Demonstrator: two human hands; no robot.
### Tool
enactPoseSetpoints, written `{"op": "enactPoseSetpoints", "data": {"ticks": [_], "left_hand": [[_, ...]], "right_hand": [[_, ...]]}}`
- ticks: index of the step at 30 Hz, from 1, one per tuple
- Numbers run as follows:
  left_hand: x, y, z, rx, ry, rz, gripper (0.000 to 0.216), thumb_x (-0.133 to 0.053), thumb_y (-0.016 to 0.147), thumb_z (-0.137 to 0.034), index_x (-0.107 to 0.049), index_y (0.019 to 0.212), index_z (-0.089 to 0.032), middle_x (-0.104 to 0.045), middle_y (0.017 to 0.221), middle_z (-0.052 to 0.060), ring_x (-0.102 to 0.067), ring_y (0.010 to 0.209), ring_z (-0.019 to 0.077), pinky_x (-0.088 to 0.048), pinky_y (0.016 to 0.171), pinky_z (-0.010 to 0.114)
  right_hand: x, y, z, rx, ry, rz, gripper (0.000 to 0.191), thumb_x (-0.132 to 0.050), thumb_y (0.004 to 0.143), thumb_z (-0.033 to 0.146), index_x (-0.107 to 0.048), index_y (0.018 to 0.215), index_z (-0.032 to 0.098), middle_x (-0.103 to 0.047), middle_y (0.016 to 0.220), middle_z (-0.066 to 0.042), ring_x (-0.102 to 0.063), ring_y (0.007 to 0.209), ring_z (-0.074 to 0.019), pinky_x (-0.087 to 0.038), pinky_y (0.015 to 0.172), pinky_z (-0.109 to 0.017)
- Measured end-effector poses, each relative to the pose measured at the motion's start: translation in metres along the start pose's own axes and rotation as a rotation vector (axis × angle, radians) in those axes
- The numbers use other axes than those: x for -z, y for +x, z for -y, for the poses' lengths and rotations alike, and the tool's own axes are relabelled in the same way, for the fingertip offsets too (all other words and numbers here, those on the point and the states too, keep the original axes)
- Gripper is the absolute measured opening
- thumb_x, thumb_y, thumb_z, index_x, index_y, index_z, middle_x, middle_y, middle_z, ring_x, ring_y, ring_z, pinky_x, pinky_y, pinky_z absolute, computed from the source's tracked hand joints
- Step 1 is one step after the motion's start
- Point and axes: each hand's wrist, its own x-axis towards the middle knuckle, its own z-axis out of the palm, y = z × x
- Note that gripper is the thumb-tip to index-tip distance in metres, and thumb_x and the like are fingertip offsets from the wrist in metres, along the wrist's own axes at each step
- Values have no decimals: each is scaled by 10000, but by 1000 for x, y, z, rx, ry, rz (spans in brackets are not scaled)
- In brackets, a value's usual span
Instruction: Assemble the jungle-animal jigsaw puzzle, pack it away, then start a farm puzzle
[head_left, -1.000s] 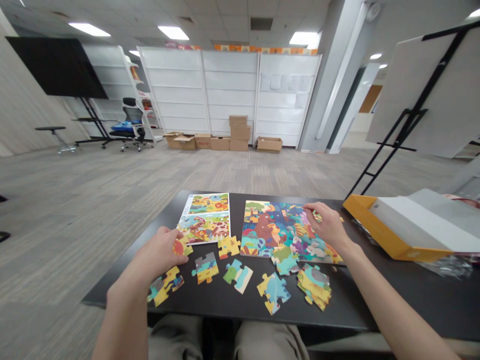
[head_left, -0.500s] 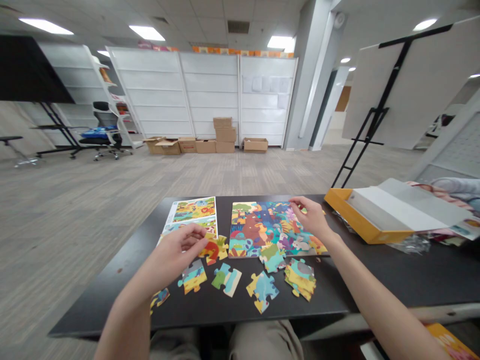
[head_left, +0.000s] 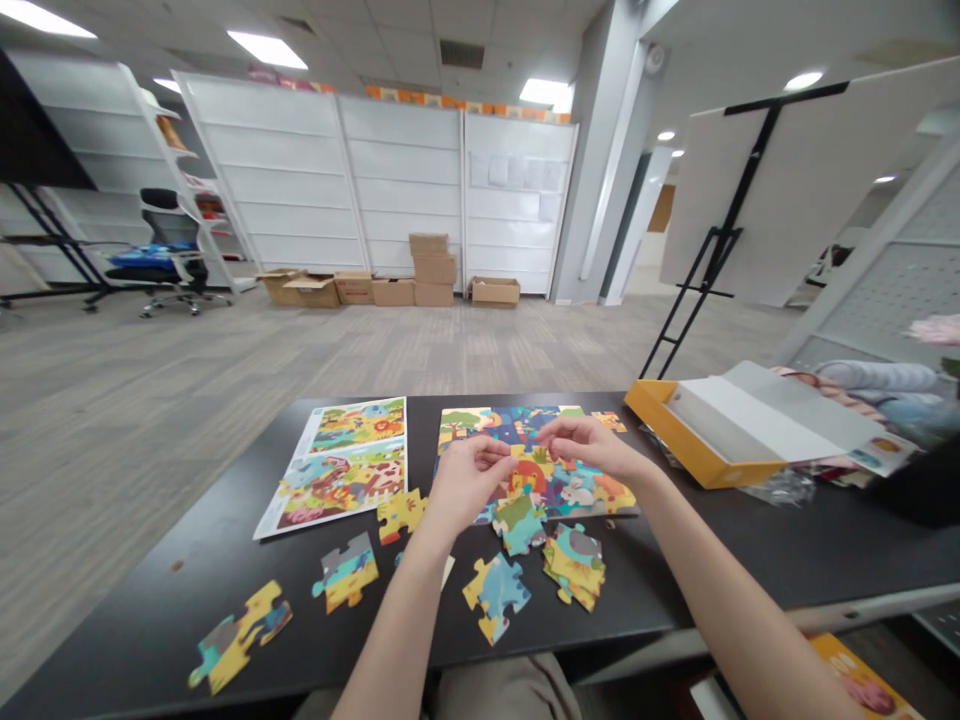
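Observation:
A jigsaw piece point(head_left: 529, 478) with a red and orange round shape is pinched in my left hand point(head_left: 474, 482), held above the colourful jigsaw picture point(head_left: 457, 425). Just right of it, my right hand point(head_left: 592, 448) hovers over the picture with its fingers loosely curled and the thumb apart; nothing shows between them. Both hands cover the middle of the picture. A green and blue piece point(head_left: 519, 522) overlaps its front edge. Closer to me lie a light blue piece point(head_left: 498, 596) and a small stack of pieces point(head_left: 576, 565). My left forearm partly hides another piece.
On the left are a printed reference sheet point(head_left: 352, 465), a yellow piece point(head_left: 401, 513), a grey and teal piece point(head_left: 349, 572) and joined pieces point(head_left: 240, 637). A yellow box point(head_left: 720, 455) with its white lid raised stands right, beside crumpled clear plastic point(head_left: 784, 490). An orange piece point(head_left: 609, 421) lies behind my right hand.
My left hand has carried the red-orange piece right, from beside the sheet to over the picture. My right hand has come left from the picture's far right corner. The view has turned slightly right.

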Motion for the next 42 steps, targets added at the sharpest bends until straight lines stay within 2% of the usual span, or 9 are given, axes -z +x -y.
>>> {"op": "enactPoseSetpoints", "data": {"ticks": [5,8,13,16,21,27,30,37,42], "left_hand": [[-15,6,2,34,-47,57,75,-665,829,-196,-710,876,-159,-779,837,70,-753,748,201,-625,719,323],[-16,8,9,24,7,63,138,-607,857,-150,-714,944,-157,-785,842,67,-763,764,196,-619,735,309],[-10,7,18,-81,428,-4,166,-593,887,-177,-734,971,-209,-797,952,48,-753,919,204,-577,832,294],[-8,3,12,-49,677,-10,196,-571,915,-221,-732,1025,-244,-795,1007,35,-741,968,223,-552,851,320],[-7,-2,0,-13,840,30,229,-522,951,-274,-717,1071,-266,-785,1028,44,-732,985,238,-530,810,325],[-1,-5,3,-49,943,59,230,-522,955,-319,-704,1089,-277,-769,1110,38,-715,1038,259,-520,816,348],[2,-7,6,-68,989,67,215,-512,959,-319,-695,1063,-276,-764,1113,32,-711,1045,271,-519,798,356],[7,-12,2,-48,1019,94,214,-504,973,-314,-686,1074,-266,-756,1106,47,-703,1058,248,-508,793,322],[8,-13,-2,-40,1020,98,200,-511,969,-305,-683,1058,-255,-755,1099,43,-702,1059,243,-502,788,314]], "right_hand": [[3,0,-7,-64,11,40,360,-779,803,499,-714,964,184,-671,728,8,-575,611,-117,-437,551,-232],[18,-2,-12,-79,-61,-34,398,-768,789,529,-718,953,169,-703,770,-17,-611,646,-136,-464,581,-247],[57,-6,-33,-151,-254,-345,424,-715,760,562,-728,880,155,-753,824,-65,-677,748,-205,-519,667,-296],[75,-10,-50,-224,-370,-421,358,-712,731,513,-731,827,168,-764,797,-72,-694,753,-229,-535,679,-309],[90,-16,-64,-269,-549,-403,269,-690,756,441,-738,768,177,-780,802,-86,-716,796,-260,-540,673,-299],[97,-21,-66,-336,-611,-356,274,-679,770,426,-755,782,162,-781,802,-89,-725,793,-266,-537,668,-288],[94,-20,-66,-334,-603,-309,261,-699,760,421,-765,781,169,-782,793,-79,-722,782,-258,-533,652,-280],[82,-13,-66,-310,-592,-301,257,-696,750,417,-750,770,166,-767,739,-69,-713,737,-238,-521,609,-267],[80,-14,-62,-271,-530,-304,301,-689,754,467,-738,776,171,-770,767,-73,-710,754,-240,-520,632,-285]]}}
